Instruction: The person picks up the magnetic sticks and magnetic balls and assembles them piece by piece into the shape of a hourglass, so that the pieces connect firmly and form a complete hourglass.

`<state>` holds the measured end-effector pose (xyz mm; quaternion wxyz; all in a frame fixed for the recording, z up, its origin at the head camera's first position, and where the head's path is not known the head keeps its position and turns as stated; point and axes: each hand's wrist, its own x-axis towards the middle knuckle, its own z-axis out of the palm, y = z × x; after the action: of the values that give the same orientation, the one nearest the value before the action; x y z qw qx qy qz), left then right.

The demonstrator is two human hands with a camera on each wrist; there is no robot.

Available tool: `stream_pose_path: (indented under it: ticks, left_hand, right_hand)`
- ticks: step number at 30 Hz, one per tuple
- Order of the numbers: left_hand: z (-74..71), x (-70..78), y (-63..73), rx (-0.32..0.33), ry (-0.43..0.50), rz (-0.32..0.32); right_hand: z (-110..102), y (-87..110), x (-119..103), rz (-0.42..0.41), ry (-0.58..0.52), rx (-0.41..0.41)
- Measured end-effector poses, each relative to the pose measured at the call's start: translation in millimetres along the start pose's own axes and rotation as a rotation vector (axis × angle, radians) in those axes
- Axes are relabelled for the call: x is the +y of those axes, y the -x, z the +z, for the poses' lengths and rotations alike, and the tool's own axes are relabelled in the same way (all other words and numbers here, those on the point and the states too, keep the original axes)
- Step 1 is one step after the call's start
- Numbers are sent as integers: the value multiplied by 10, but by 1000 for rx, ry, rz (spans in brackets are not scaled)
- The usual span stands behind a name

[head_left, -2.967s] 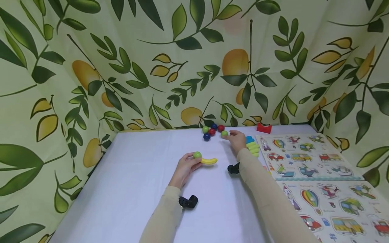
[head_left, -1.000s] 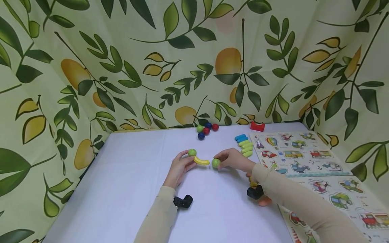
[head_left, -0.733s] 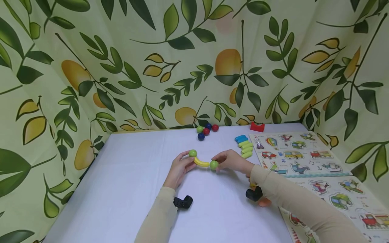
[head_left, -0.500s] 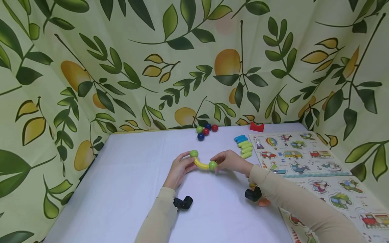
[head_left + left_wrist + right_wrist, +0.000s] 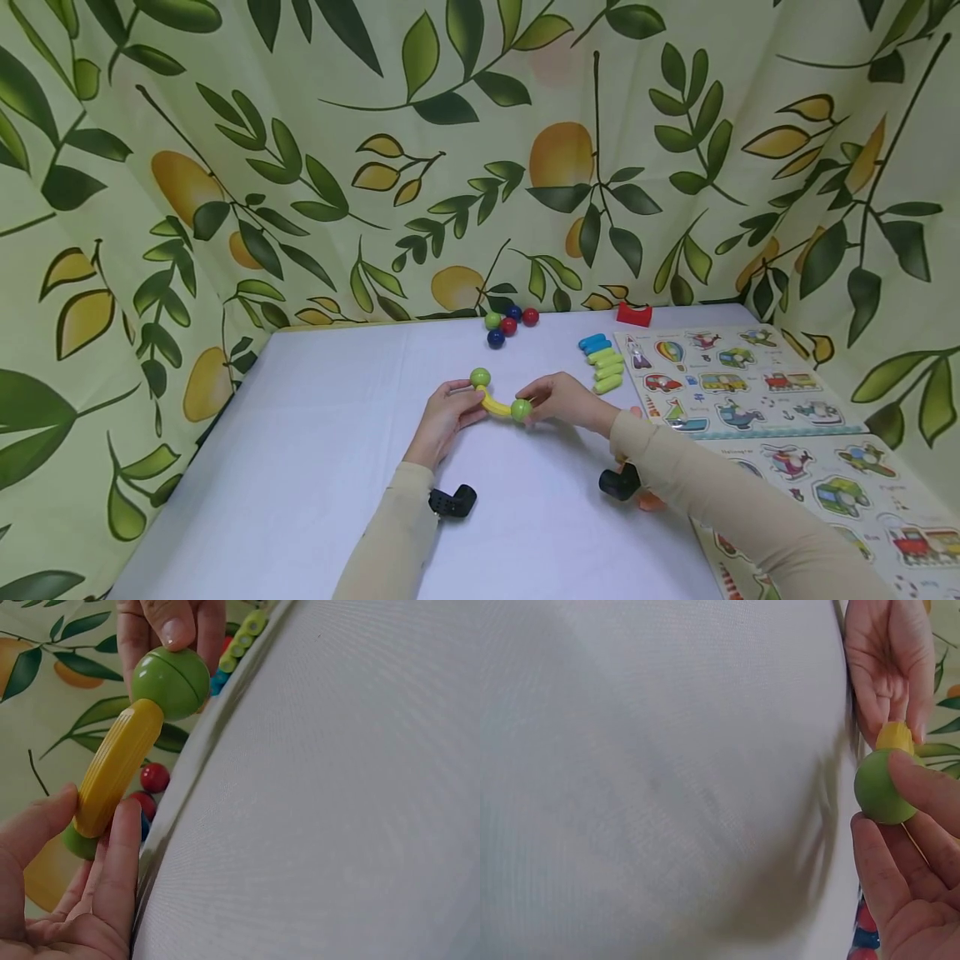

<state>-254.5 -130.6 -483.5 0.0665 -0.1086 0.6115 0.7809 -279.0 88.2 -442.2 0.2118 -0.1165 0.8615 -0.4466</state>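
My left hand pinches a yellow curved rod near its left end between thumb and fingers. A green ball sits at that end, partly hidden behind the rod and fingers in the left wrist view. At the rod's other end is a second green ball, which has a groove round it. My right hand grips this ball with thumb and fingertips, and the ball meets the rod's tip. Both hands hold the pieces over the white table.
Several red, blue and green balls, among them a blue ball, cluster at the table's back. Blue rods, green rods and a red piece lie right of them. Two picture boards cover the right side. Orange pieces show under my right forearm.
My right hand has brought a green ball from the back cluster toward me and left, up to the rod's free end. The left hand keeps its grip; rod and left ball have tilted slightly.
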Motion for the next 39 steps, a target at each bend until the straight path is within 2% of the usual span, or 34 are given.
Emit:
stream_pose_path:
  ticks: [7,15,21,25,32,39]
  left_hand:
    - [-9,0,9,-3,0,27]
    - [-15,22,-12,51,8,17]
    - [5,20,-16,73,8,2]
    - [9,13,-14,72,11,-10]
    - [21,19,-19,87,-27,-21]
    - [36,12,-31,83,-32,-24]
  right_hand:
    - [48,-10,-34,9,30,33]
    - [62,-31,-103,-18,81,30]
    - [18,-23,-30,-30,72,15]
    - [-101,45,54,-1,63,39]
    - [-456,202,236,17,62,47]
    - [-799,341,482,96,101,33]
